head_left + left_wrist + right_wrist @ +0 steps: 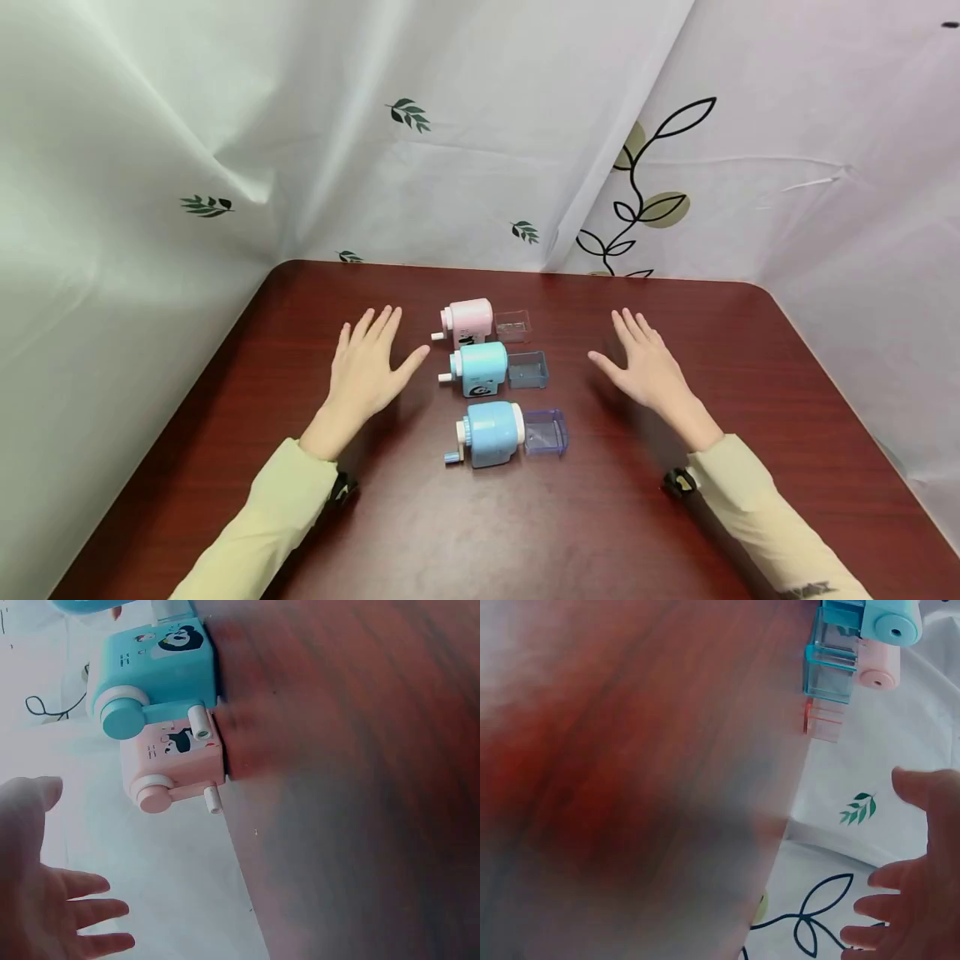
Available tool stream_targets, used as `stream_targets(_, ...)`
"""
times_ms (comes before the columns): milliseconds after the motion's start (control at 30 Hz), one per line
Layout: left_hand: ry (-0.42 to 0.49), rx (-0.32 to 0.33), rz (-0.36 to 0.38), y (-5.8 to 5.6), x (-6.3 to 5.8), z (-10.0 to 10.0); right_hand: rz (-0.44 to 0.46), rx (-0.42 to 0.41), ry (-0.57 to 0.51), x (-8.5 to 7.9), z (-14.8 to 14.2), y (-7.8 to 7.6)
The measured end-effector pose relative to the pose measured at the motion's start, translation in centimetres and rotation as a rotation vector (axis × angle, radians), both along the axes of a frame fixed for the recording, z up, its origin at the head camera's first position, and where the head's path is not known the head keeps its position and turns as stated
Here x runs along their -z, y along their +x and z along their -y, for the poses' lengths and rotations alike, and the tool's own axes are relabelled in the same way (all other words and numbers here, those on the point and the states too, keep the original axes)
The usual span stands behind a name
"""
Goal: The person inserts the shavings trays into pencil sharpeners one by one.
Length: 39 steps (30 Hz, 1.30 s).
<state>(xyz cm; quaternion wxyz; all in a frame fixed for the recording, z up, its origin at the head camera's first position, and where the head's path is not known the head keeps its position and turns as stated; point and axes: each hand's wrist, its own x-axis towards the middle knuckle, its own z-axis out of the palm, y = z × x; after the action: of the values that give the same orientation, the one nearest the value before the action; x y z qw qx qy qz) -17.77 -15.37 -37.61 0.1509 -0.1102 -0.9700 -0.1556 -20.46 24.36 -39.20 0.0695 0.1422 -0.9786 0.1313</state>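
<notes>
Three hand-crank pencil sharpeners stand in a column on the table between my hands: a pink sharpener [472, 320] farthest, a turquoise sharpener [483, 367] in the middle, a blue sharpener [492, 433] nearest. Their cranks point left. To the right of each lies a clear drawer: a pinkish drawer [513, 326], a teal drawer [528, 370] and a purple-blue drawer [545, 432]. My left hand [365, 367], fingers spread, is left of the turquoise sharpener, holding nothing. On the other side, my right hand [647, 362] is spread too, right of the teal drawer and apart from it.
The dark red wooden table [360, 533] has rounded far corners. White sheeting [465, 183] with leaf prints hangs behind it and along both sides. Dark wrist devices sit below both cuffs, near the tabletop.
</notes>
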Motion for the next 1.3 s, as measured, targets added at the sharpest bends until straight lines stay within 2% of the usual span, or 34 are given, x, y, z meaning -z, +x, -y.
stream_targets(100, 0.072, 0.019, -0.089, -0.2, -0.4, -0.1, -0.045, -0.008, -0.055, -0.3, 0.4, -0.5)
stream_targets(200, 0.137, 0.035, -0.146, -0.5, -0.7, -0.3, -0.109, -0.029, -0.114, -0.5, 0.9, -0.9)
stream_targets(400, 0.252, 0.051, -0.137, -0.9, -1.2, -0.6, -0.274, -0.092, -0.198, -0.9, 1.9, -1.9)
stream_targets(500, 0.282, 0.063, -0.135, -1.2, -1.3, -0.8, -0.323, -0.104, -0.224, -1.2, 2.4, -2.2)
stream_targets(767, 0.349, 0.1, -0.192, -1.9, -1.6, -1.3, -0.272, -0.118, -0.24, -2.0, 3.5, -2.9)
stream_targets(1000, 0.367, 0.126, -0.2, -2.6, -1.9, -1.7, -0.251, -0.139, -0.256, -2.1, 4.1, -3.7)
stream_targets(1300, 0.391, 0.214, -0.236, -3.8, -1.6, -2.0, -0.235, -0.192, -0.304, -2.6, 5.2, -4.5)
